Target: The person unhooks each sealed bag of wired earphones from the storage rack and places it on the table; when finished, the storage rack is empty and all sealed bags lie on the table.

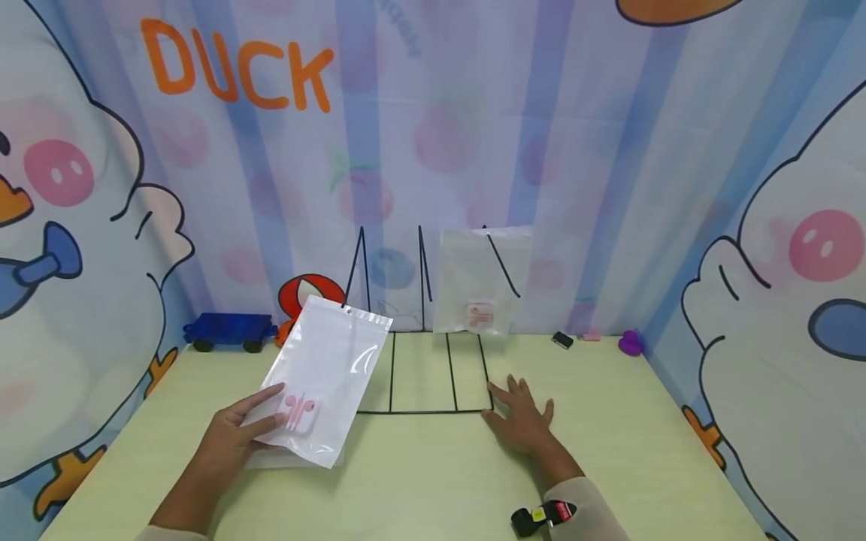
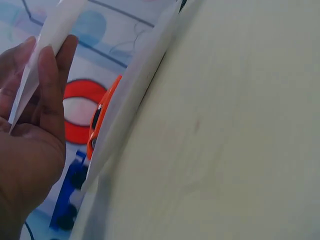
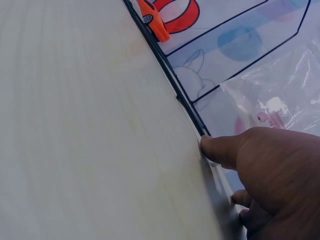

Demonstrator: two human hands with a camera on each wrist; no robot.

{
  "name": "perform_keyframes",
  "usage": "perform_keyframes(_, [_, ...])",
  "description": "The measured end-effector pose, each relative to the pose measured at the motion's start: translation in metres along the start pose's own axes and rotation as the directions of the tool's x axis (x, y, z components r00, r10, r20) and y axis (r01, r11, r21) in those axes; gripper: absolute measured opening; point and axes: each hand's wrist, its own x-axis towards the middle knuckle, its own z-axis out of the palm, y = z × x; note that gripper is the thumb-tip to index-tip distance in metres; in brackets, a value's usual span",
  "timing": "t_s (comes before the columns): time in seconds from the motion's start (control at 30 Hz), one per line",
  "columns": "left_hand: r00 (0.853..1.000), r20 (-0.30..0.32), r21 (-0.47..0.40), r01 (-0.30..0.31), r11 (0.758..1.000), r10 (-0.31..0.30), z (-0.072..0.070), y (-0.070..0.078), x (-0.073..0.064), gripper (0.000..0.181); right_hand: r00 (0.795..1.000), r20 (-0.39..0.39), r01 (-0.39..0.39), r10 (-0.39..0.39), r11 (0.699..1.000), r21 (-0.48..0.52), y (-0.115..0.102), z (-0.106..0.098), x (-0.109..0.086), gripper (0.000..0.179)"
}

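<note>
My left hand [image 1: 226, 443] pinches the lower left of a white plastic bag [image 1: 341, 361], with fingers across its front beside a white case with pink earphones [image 1: 298, 413]. The bag leans, and its top hole meets the tip of the left prong of a black wire rack [image 1: 391, 376]. I cannot tell whether it hangs there. Under it, another white bag [image 1: 284, 457] lies on the table. At the rack's front right corner, my right hand [image 1: 522, 422] has its fingers spread, the thumb [image 3: 220, 149] touching the base wire. A similar bag [image 1: 463, 282] hangs on the right prong.
Along the back stand a blue toy cart [image 1: 230, 330], an orange toy car [image 3: 155, 22] mostly hidden in the head view, a small black object [image 1: 562, 340], a pink block [image 1: 591, 337] and a purple toy duck [image 1: 631, 343]. A printed curtain [image 1: 433, 150] closes the back.
</note>
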Motion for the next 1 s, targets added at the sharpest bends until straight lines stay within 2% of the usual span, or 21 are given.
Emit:
perform_keyframes(0.3, [0.997,-0.062,-0.138,0.042,0.99,-0.051,-0.038,-0.014,-0.002,0.062,1.0,-0.016,0.021,-0.021,1.0,0.0,0.001,0.001,0.001,0.061])
perform_keyframes(0.4, [0.992,-0.093,-0.186,0.067,0.98,-0.086,-0.047,-0.016,-0.004,0.06,1.0,-0.006,0.017,-0.017,1.0,-0.003,0.002,0.001,0.001,0.061])
perform_keyframes(0.6, [0.985,-0.135,-0.275,0.064,0.959,-0.105,-0.061,-0.02,-0.005,0.062,1.0,0.008,0.002,-0.002,1.0,-0.014,0.004,0.001,0.004,0.06])
perform_keyframes(0.8, [0.958,-0.231,-0.269,0.104,0.958,-0.169,-0.076,-0.026,-0.003,0.069,1.0,0.012,-0.005,0.006,1.0,-0.019,0.002,0.0,0.003,0.061])
perform_keyframes(1.0, [0.93,-0.315,-0.19,0.132,0.973,-0.188,-0.094,-0.033,-0.004,0.069,1.0,0.012,-0.003,0.003,1.0,-0.026,0.002,0.001,0.002,0.061])
